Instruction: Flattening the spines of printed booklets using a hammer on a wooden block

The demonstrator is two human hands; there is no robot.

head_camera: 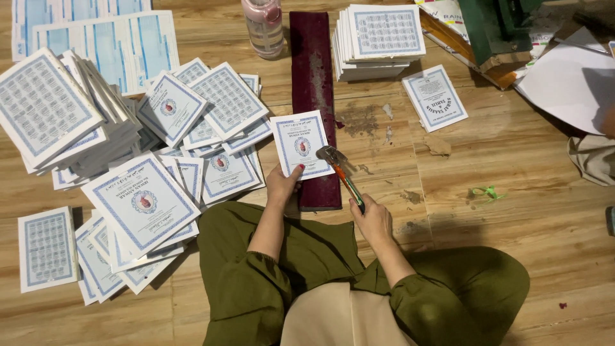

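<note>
My left hand (282, 184) holds a small white booklet with a blue border (300, 144) by its lower edge, laid on a long dark red block (314, 77) on the floor. In my right hand (371, 221) is a hammer (339, 168) with an orange and green handle. Its metal head rests at the booklet's right edge.
Loose booklets (160, 173) are scattered and heaped at the left. A neat stack of booklets (379, 40) stands at the back right, with a single booklet (435, 97) beside it. A pink bottle (263, 25) stands behind the block. Paper sheets (570, 80) lie at the far right.
</note>
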